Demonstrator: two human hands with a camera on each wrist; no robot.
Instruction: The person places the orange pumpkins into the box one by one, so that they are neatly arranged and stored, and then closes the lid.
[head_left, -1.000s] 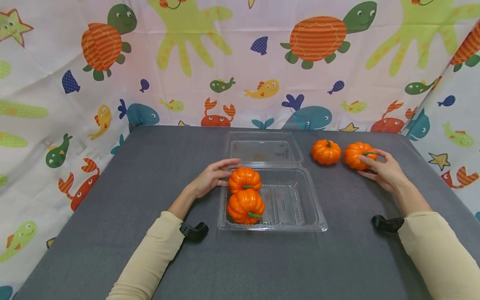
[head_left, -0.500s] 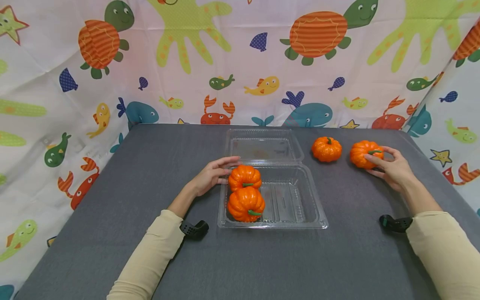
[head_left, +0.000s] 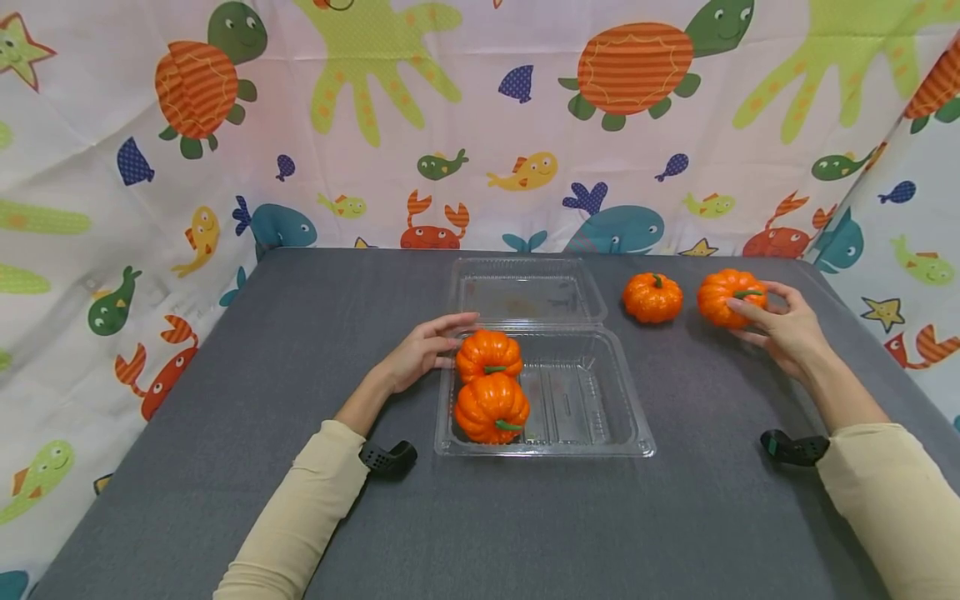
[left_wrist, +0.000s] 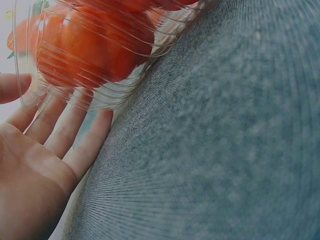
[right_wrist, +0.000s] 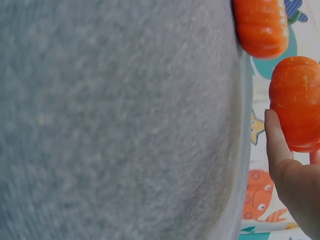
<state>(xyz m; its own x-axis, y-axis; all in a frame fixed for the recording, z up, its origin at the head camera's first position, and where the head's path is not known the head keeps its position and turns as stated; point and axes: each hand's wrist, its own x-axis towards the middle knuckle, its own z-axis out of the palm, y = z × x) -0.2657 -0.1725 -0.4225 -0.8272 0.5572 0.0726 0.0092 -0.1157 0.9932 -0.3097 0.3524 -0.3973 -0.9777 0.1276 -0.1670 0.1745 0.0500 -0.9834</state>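
Observation:
My right hand (head_left: 787,329) grips a small orange pumpkin (head_left: 723,296) with a green stem, thumb on its near side. In the right wrist view this pumpkin (right_wrist: 297,102) hangs clear of the grey table. Just left of it another pumpkin (head_left: 652,298) sits on the table. My left hand (head_left: 420,354) lies at the left side of a clear plastic clamshell container (head_left: 637,442), its fingers straight against the wall in the left wrist view. Inside the container's left half, two pumpkins stand one behind the other, the rear one (head_left: 487,354) touching the front one (head_left: 491,408).
The container's clear lid (head_left: 528,292) is folded back flat behind the base. A grey cloth-covered table (head_left: 525,525) extends around everything. Behind and at both sides hangs a white curtain (head_left: 480,108) printed with sea animals. Each wrist wears a black band.
My right hand has drawn its pumpkin to the right, away from the other loose one, and then raised it off the table. The left hand stays at the container's side.

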